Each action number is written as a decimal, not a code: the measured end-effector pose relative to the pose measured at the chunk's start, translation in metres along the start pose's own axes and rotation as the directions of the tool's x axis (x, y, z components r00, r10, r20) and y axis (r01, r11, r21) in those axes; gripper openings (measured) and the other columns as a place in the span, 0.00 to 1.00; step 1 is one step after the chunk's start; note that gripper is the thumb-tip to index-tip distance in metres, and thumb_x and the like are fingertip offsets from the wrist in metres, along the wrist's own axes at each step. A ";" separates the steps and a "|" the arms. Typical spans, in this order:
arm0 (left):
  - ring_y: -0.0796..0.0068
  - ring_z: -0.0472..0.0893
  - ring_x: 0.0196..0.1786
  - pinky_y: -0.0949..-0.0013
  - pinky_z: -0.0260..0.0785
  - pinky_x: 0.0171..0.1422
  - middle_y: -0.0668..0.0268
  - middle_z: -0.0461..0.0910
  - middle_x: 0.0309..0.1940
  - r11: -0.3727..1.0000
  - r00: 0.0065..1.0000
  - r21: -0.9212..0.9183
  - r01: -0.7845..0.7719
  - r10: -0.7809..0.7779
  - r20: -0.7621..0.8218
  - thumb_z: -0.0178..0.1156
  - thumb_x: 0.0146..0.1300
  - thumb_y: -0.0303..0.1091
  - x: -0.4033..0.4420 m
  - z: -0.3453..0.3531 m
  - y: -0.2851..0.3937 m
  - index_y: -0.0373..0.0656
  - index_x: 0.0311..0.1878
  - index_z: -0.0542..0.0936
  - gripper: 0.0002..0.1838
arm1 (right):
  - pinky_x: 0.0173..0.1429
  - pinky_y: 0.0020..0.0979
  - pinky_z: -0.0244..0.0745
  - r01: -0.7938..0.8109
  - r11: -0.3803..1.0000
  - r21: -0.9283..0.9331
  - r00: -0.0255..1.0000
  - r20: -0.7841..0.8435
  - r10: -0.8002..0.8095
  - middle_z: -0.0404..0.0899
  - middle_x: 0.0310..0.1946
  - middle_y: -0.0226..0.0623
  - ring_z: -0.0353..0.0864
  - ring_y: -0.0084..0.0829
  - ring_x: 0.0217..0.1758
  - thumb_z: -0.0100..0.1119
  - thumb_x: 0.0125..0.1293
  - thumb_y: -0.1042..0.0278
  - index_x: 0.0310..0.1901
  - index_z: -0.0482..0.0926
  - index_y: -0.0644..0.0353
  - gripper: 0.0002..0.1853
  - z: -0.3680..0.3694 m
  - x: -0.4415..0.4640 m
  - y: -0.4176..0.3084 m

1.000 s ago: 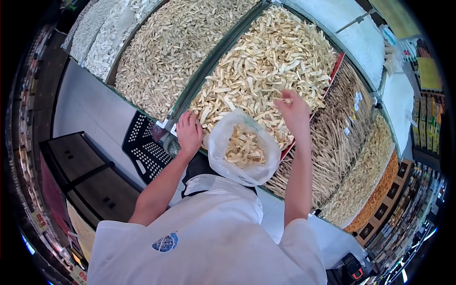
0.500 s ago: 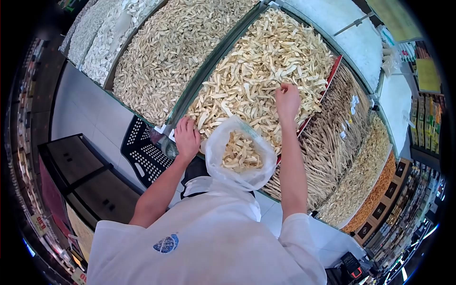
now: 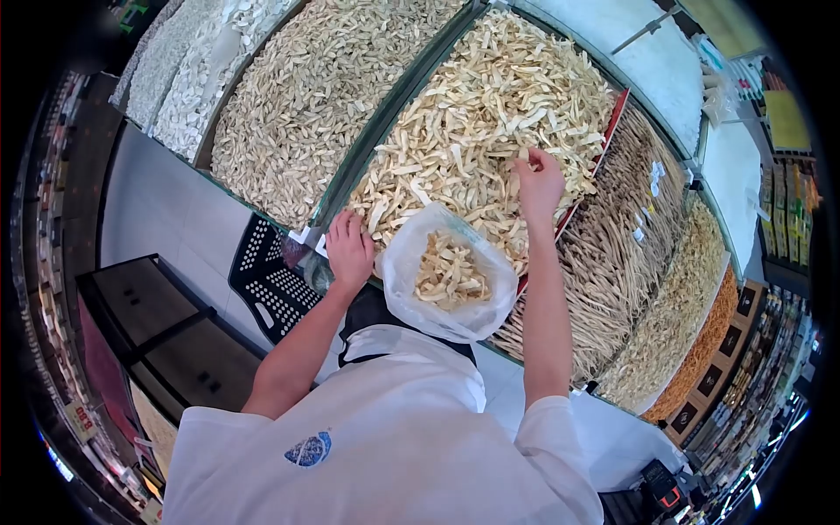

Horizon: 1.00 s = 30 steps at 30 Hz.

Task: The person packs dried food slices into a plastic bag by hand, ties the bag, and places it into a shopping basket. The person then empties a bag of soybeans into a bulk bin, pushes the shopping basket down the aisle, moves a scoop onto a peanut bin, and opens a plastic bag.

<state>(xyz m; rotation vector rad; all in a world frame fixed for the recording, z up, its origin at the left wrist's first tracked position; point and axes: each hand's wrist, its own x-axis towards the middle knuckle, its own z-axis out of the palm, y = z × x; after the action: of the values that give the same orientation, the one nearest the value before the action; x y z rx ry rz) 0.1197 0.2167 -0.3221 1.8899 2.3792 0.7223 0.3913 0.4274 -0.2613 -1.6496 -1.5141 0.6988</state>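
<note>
Pale dried slices (image 3: 472, 114), long and curled, fill a bin in front of me. My right hand (image 3: 540, 185) is over the right part of this pile, thumb and fingertips pinched on a dried slice. My left hand (image 3: 351, 252) lies at the bin's front left corner, fingers stretched out and touching the edge of the pile. Between my arms stands a clear plastic bag (image 3: 404, 284), its mouth wide open, at the front of the bin. A heap of the same slices (image 3: 451, 271) lies inside it.
Left of the slices is a bin of smaller beige pieces (image 3: 306, 96); right, beyond a red-edged divider (image 3: 616, 122), lie bundled thin roots (image 3: 626, 227). A black perforated basket (image 3: 267, 276) stands at my left. Dark cases (image 3: 175, 328) stand on the floor.
My right hand has turned and lifted slightly, with a slice now showing at its fingertips. My left hand stays at the bin corner. The whole view has shifted a little.
</note>
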 end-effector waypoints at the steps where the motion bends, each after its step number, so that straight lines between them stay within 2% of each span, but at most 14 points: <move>1: 0.51 0.68 0.62 0.53 0.60 0.62 0.54 0.71 0.54 1.000 1.000 -0.005 0.002 -0.002 -0.003 0.56 0.58 0.30 -0.002 0.000 0.000 0.37 0.51 0.74 0.17 | 0.42 0.30 0.73 -0.034 0.998 0.044 0.999 -0.004 0.034 0.80 0.33 0.36 0.77 0.29 0.34 0.68 0.54 0.72 0.44 0.82 0.65 0.15 -0.011 -0.004 -0.009; 3: 0.52 0.68 0.62 0.53 0.60 0.63 0.54 0.71 0.54 1.000 1.000 -0.019 0.005 -0.005 -0.001 0.56 0.58 0.30 -0.003 0.000 0.001 0.38 0.51 0.74 0.17 | 0.38 0.25 0.71 -0.082 0.986 0.143 0.996 0.032 0.078 0.80 0.31 0.31 0.74 0.22 0.31 0.68 0.54 0.74 0.44 0.82 0.65 0.14 -0.038 -0.013 -0.030; 6: 0.52 0.68 0.63 0.53 0.60 0.63 0.54 0.71 0.54 1.000 1.000 -0.021 0.008 -0.008 0.006 0.56 0.58 0.30 -0.003 -0.001 0.000 0.38 0.52 0.74 0.17 | 0.38 0.24 0.70 -0.273 0.908 0.318 0.960 0.151 0.235 0.79 0.30 0.31 0.74 0.21 0.31 0.68 0.53 0.77 0.43 0.82 0.65 0.14 -0.080 -0.043 -0.085; 9: 0.52 0.68 0.63 0.53 0.60 0.63 0.54 0.71 0.54 1.000 1.000 -0.002 0.007 -0.007 0.001 0.56 0.58 0.31 -0.004 0.000 -0.002 0.38 0.52 0.74 0.17 | 0.37 0.23 0.71 -0.176 0.904 0.389 0.920 0.391 0.011 0.79 0.34 0.31 0.74 0.20 0.34 0.67 0.54 0.79 0.43 0.81 0.64 0.13 -0.094 -0.085 -0.097; 11: 0.53 0.68 0.63 0.54 0.60 0.63 0.54 0.71 0.54 1.000 1.000 -0.004 0.012 -0.012 0.009 0.56 0.59 0.31 -0.004 -0.001 0.001 0.38 0.52 0.74 0.17 | 0.39 0.23 0.72 -0.170 0.931 0.322 0.767 0.637 -0.080 0.79 0.37 0.33 0.75 0.21 0.36 0.67 0.55 0.78 0.44 0.80 0.65 0.14 -0.089 -0.106 -0.099; 12: 0.53 0.68 0.63 0.54 0.60 0.62 0.54 0.71 0.54 1.000 1.000 -0.003 0.008 -0.008 0.009 0.56 0.58 0.31 -0.004 0.000 0.001 0.38 0.52 0.74 0.17 | 0.40 0.24 0.73 -0.220 0.943 0.251 0.632 0.773 -0.059 0.79 0.39 0.34 0.77 0.23 0.37 0.68 0.55 0.77 0.45 0.80 0.65 0.15 -0.086 -0.111 -0.101; 14: 0.53 0.68 0.63 0.54 0.60 0.62 0.54 0.71 0.54 1.000 1.000 0.003 0.004 -0.004 0.010 0.56 0.58 0.31 -0.004 -0.001 0.000 0.38 0.52 0.74 0.18 | 0.44 0.31 0.75 -0.031 0.984 0.176 0.637 0.762 -0.116 0.79 0.40 0.40 0.79 0.33 0.40 0.67 0.56 0.74 0.49 0.79 0.64 0.17 -0.087 -0.099 -0.108; 16: 0.53 0.68 0.62 0.54 0.61 0.62 0.54 0.71 0.54 1.000 1.000 -0.003 0.004 -0.004 0.000 0.56 0.58 0.31 -0.002 -0.001 0.000 0.38 0.52 0.74 0.17 | 0.47 0.35 0.76 0.045 0.992 0.117 0.800 0.590 -0.105 0.79 0.43 0.42 0.80 0.37 0.43 0.65 0.57 0.72 0.51 0.79 0.63 0.18 -0.073 -0.076 -0.096; 18: 0.53 0.68 0.62 0.54 0.61 0.61 0.55 0.71 0.54 1.000 1.000 -0.009 0.008 -0.008 0.005 0.56 0.58 0.31 -0.005 -0.003 0.001 0.38 0.52 0.74 0.17 | 0.52 0.36 0.75 0.116 0.984 -0.133 0.926 0.373 -0.059 0.79 0.46 0.44 0.80 0.39 0.45 0.64 0.60 0.67 0.54 0.78 0.61 0.20 -0.053 -0.028 -0.077; 20: 0.53 0.68 0.62 0.54 0.61 0.61 0.55 0.71 0.54 1.000 1.000 -0.011 0.010 -0.010 0.012 0.56 0.58 0.31 -0.003 -0.004 0.002 0.38 0.51 0.74 0.17 | 0.58 0.39 0.72 0.144 0.956 -0.257 0.969 0.233 -0.083 0.76 0.51 0.46 0.78 0.44 0.50 0.64 0.61 0.59 0.57 0.75 0.60 0.24 -0.024 0.017 -0.058; 23: 0.53 0.68 0.62 0.54 0.61 0.60 0.55 0.71 0.54 1.000 1.000 0.003 0.009 -0.009 0.010 0.56 0.58 0.30 -0.002 -0.004 0.002 0.39 0.51 0.74 0.17 | 0.60 0.44 0.70 0.230 0.857 -0.461 0.971 0.166 -0.171 0.73 0.53 0.49 0.73 0.49 0.55 0.64 0.60 0.52 0.61 0.73 0.53 0.29 0.026 0.058 -0.015; 26: 0.54 0.68 0.62 0.55 0.61 0.60 0.56 0.71 0.54 1.000 1.000 0.006 0.008 -0.008 0.006 0.56 0.58 0.31 -0.003 -0.003 0.001 0.39 0.51 0.74 0.17 | 0.61 0.46 0.69 0.133 0.696 -0.706 0.984 0.178 -0.006 0.70 0.55 0.50 0.70 0.52 0.59 0.65 0.59 0.48 0.62 0.72 0.47 0.29 0.031 0.048 -0.055; 27: 0.54 0.68 0.62 0.55 0.61 0.60 0.56 0.71 0.54 1.000 1.000 0.003 0.014 -0.014 0.007 0.56 0.58 0.31 -0.003 -0.002 0.001 0.39 0.51 0.74 0.17 | 0.59 0.45 0.70 0.135 0.701 -0.700 0.985 0.170 -0.019 0.70 0.54 0.47 0.72 0.51 0.57 0.66 0.59 0.52 0.59 0.74 0.44 0.26 0.033 0.049 -0.051; 30: 0.54 0.68 0.62 0.55 0.62 0.60 0.57 0.71 0.54 1.000 1.000 0.001 0.030 -0.030 0.009 0.56 0.58 0.31 -0.003 -0.003 0.001 0.40 0.51 0.74 0.17 | 0.57 0.44 0.72 0.155 0.857 -0.492 0.977 0.207 -0.058 0.71 0.53 0.45 0.73 0.50 0.55 0.67 0.58 0.56 0.55 0.76 0.47 0.23 0.042 0.057 -0.006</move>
<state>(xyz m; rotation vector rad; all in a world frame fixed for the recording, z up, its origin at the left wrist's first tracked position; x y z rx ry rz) 0.1202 0.2132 -0.3195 1.8496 2.3973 0.7092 0.3614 0.4905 -0.2732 -1.8976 -2.0388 0.4173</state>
